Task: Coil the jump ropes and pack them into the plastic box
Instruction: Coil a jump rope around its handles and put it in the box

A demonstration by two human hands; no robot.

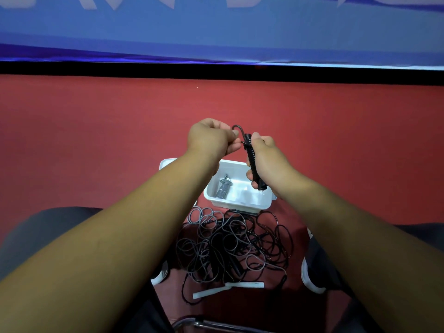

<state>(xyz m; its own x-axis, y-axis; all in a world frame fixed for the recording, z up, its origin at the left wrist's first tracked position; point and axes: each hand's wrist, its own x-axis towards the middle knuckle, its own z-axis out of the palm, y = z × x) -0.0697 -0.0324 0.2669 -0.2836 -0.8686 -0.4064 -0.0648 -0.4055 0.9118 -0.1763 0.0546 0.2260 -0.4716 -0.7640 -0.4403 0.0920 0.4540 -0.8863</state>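
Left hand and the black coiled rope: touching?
Touching. Head view: the left hand pinches the end loop of the black coiled rope between its fingers; the right hand grips the bundle.

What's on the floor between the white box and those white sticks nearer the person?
In the head view, a tangled pile of black and grey jump ropes lies between the plastic box and the white sticks.

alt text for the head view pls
The right hand grips a coiled black jump rope over a white plastic box; the left hand pinches its end. A coiled grey rope lies inside, tangled ropes on the red floor.
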